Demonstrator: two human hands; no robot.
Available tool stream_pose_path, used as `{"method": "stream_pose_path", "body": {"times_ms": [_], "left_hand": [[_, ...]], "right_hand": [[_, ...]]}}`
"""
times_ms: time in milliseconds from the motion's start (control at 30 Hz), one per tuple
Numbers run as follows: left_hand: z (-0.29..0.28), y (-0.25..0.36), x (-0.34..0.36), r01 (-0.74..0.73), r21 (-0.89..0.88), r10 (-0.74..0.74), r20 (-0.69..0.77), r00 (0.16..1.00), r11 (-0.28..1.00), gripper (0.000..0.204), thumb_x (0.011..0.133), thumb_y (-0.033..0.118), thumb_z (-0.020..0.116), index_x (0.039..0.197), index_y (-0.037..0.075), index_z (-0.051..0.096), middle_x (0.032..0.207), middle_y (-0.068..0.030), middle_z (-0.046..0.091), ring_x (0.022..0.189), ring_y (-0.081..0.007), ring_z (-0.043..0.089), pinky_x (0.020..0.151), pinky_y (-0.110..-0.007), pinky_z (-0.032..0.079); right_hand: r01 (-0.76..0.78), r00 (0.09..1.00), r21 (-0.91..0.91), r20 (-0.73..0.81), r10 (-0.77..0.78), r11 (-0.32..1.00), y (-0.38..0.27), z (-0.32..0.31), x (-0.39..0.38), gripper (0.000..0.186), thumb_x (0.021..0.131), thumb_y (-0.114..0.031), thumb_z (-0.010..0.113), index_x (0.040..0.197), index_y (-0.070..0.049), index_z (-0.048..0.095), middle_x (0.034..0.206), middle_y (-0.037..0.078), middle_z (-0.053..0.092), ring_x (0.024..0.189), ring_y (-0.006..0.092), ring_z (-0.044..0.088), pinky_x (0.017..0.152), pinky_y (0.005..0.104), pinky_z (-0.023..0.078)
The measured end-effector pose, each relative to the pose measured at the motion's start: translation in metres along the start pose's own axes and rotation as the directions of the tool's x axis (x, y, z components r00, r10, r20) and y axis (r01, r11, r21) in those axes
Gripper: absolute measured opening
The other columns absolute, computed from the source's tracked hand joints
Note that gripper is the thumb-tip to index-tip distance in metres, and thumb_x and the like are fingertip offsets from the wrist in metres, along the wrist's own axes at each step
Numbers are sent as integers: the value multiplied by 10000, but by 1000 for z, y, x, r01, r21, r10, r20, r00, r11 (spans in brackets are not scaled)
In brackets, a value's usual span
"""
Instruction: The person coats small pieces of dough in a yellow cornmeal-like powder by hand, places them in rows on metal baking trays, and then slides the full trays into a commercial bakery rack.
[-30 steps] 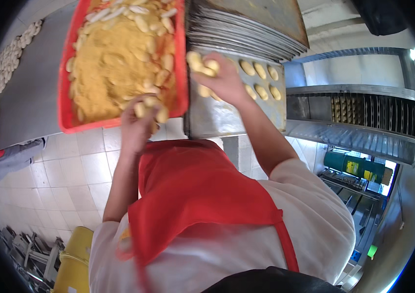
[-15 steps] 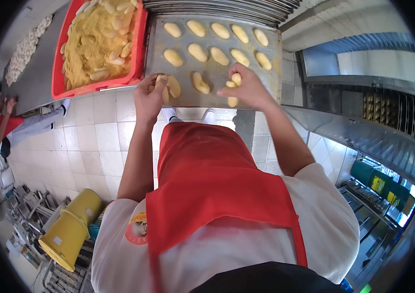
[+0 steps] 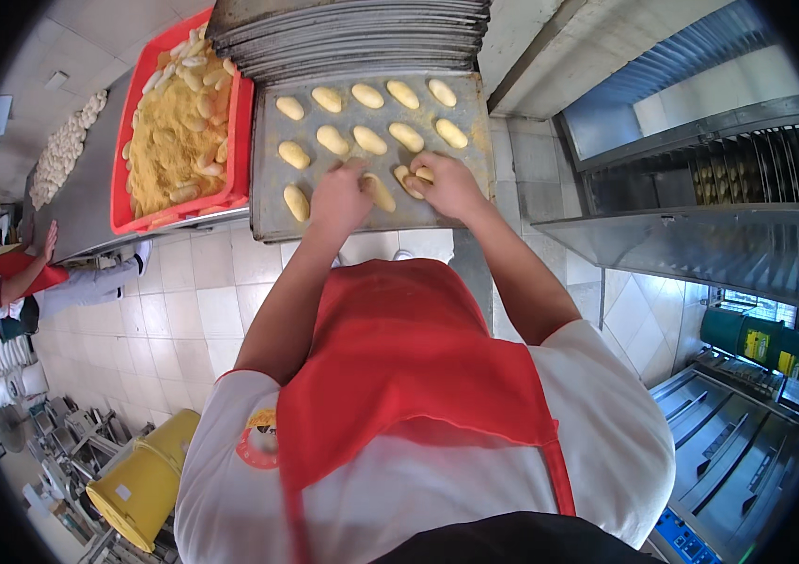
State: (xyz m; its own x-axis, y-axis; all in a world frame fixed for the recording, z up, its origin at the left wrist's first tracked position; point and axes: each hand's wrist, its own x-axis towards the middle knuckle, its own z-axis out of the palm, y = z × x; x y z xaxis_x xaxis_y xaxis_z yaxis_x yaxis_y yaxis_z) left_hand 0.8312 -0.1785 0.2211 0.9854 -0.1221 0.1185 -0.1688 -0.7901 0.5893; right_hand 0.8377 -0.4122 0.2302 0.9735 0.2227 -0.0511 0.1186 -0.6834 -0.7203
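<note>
Two hands (image 3: pixel 341 195) (image 3: pixel 449 188) closer over one tray (image 3: pixel 273 224)

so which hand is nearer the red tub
Left. The left hand is over the metal tray, to the right of the red tub; the right hand is farther right, over the same tray.

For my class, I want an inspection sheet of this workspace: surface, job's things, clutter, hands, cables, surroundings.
Surface: metal tray, yellow dust near its right edge.
Job's things: dough pieces in rows on the tray; red tub at left, with yellow powder and more dough.
Clutter: stacked trays behind; yellow bucket at lower left.
Hands: left hand close beside a dough piece, contact unclear; right hand holds one.
Cables: nothing seen.
Surroundings: co-worker beside a grey table at left; metal rack at right.
</note>
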Motion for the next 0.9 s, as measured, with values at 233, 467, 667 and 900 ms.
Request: {"method": "stream_pose_path", "body": {"times_ms": [233, 467, 667, 900], "left_hand": [[-60, -41, -11, 85, 80, -79, -69, 994, 993, 406, 812, 176, 778, 1200, 69, 730, 1145, -196, 705, 1042, -404, 693, 892, -485, 574], [-76, -71, -47, 245, 141, -233, -99, 967, 959, 407, 836, 246, 794, 1211, 101, 731, 1217, -139, 682, 1105, -355, 682, 918, -464, 566], [-64, -31, -38, 17, 107, -11, -56, 998, 994, 446, 814, 259, 839, 1227, 128, 732, 1246, -133, 668, 1071, -362, 700, 891, -452, 579], [-64, -40, -31, 20, 171, -44, 138, 990, 985, 456, 812, 261, 845, 1247, 165, 745, 1245, -125, 679, 980, -316, 727, 822, -427, 597]], "right_hand": [[33, 944, 73, -329, -7, 997, 31, -15, -31, 313, 859, -125, 783, 1150, -70, 681, 1186, 192, 639, 1017, 423, 670, 845, 477, 555], [82, 916, -107, -383, -117, 991, 48, -2, -46, 290, 839, -94, 798, 1097, -59, 670, 1119, 197, 623, 992, 400, 657, 834, 478, 546], [322, 875, -30, -371, -310, 946, -38, 26, -35, 264, 827, -95, 787, 1064, -51, 678, 1126, 139, 626, 1059, 381, 615, 908, 458, 529], [294, 950, -97, -77, -301, 951, -51, 82, 4, 294, 815, -63, 775, 1089, -50, 670, 1117, 140, 634, 1048, 378, 652, 868, 458, 546]]}}
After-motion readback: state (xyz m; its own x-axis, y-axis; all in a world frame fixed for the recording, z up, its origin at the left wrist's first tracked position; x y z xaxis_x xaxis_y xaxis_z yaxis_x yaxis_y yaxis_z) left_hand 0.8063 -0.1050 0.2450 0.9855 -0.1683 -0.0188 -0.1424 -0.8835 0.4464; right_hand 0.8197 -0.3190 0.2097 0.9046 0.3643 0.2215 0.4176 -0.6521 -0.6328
